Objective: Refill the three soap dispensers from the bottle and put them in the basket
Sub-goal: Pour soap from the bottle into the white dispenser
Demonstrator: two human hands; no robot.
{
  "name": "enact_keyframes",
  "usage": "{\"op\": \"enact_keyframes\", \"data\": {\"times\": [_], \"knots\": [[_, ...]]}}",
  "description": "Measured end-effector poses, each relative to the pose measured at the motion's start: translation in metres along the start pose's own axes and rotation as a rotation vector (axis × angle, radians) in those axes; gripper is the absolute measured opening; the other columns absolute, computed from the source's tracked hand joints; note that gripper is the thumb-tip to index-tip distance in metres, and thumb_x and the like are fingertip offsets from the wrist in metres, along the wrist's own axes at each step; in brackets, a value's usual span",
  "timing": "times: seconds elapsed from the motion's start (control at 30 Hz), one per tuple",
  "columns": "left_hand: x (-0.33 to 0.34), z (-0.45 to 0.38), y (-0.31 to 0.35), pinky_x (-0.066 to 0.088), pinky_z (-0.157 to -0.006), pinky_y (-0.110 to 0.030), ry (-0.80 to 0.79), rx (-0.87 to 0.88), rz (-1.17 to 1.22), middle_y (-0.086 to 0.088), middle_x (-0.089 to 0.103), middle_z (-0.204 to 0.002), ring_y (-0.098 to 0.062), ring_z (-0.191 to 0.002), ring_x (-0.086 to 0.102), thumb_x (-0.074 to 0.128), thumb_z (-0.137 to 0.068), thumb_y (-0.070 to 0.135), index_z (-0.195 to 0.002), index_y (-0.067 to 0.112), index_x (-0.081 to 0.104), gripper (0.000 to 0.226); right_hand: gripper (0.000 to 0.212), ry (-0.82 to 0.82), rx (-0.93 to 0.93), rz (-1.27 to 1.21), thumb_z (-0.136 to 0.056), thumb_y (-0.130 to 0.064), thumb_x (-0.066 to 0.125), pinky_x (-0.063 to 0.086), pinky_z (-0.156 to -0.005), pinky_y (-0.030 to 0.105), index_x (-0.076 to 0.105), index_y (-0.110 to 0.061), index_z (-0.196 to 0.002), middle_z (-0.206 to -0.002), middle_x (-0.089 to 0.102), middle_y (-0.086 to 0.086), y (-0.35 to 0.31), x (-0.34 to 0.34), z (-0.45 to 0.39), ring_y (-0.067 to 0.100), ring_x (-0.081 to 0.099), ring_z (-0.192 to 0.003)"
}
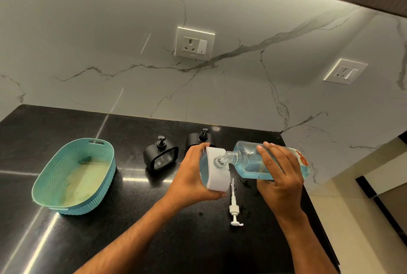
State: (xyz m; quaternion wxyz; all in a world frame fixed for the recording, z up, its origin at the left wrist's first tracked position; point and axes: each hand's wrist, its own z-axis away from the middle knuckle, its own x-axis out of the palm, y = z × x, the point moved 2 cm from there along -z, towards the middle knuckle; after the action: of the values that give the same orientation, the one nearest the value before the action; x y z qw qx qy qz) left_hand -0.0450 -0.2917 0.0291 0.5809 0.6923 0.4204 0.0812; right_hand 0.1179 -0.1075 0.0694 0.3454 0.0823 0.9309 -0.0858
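Nearest us, a white pump lay loose on the black counter. At far left the teal basket sat empty. Two black dispensers stood capped. Our left hand gripped the white dispenser, part-filled blue; our right hand clasped the tipped bottle, neck at its opening.

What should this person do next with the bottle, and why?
Probably keep the bottle tipped a little longer: its neck sits in the white dispenser opening, the white pump lies off on the counter, and the basket holds no dispensers.
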Motion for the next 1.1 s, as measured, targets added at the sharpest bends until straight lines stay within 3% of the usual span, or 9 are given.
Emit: {"op": "enact_keyframes", "data": {"times": [0.13,0.3,0.6,1.1], "knots": [[0.0004,0.0005,-0.0009,0.039,-0.102,-0.006,-0.005,-0.008,0.002,0.015,0.046,-0.138,-0.002,-0.13,0.048,0.101,-0.053,0.039,-0.144,0.038,0.035,0.112,0.053,0.006,-0.011,-0.003,-0.085,-0.026,0.074,0.05,-0.106,0.051,0.066,-0.004,-0.133,-0.134,0.065,0.015,0.0008,0.0001,0.0,0.034,0.056,-0.13],[0.002,0.001,-0.0026,0.039,-0.103,-0.006,-0.015,-0.021,0.005,0.015,0.045,-0.139,-0.001,-0.132,0.047,0.1,-0.054,0.043,-0.148,0.031,0.036,0.115,0.066,-0.006,-0.012,0.005,-0.073,-0.015,0.089,0.051,-0.104,0.054,0.065,-0.004,-0.133,-0.135,0.065,0.015,0.0022,-0.0001,0.001,0.033,0.056,-0.13],[0.0022,0.0009,-0.0026,0.036,-0.103,-0.003,-0.021,-0.029,0.008,0.014,0.045,-0.14,0.003,-0.132,0.045,0.101,-0.054,0.041,-0.148,0.03,0.036,0.115,0.053,0.006,-0.028,-0.006,-0.087,-0.03,0.069,0.051,-0.104,0.054,0.063,-0.007,-0.134,-0.134,0.065,0.015,0.0014,-0.0012,0.0005,0.034,0.057,-0.128],[0.0032,0.0013,-0.0044,0.037,-0.103,-0.005,-0.019,-0.025,0.01,0.013,0.046,-0.139,-0.001,-0.131,0.047,0.1,-0.054,0.042,-0.147,0.029,0.038,0.113,0.053,-0.01,-0.022,0.012,-0.086,-0.029,0.072,0.05,-0.106,0.051,0.065,-0.005,-0.133,-0.135,0.065,0.015,0.0032,0.0005,0.0018,0.034,0.057,-0.129]]}}
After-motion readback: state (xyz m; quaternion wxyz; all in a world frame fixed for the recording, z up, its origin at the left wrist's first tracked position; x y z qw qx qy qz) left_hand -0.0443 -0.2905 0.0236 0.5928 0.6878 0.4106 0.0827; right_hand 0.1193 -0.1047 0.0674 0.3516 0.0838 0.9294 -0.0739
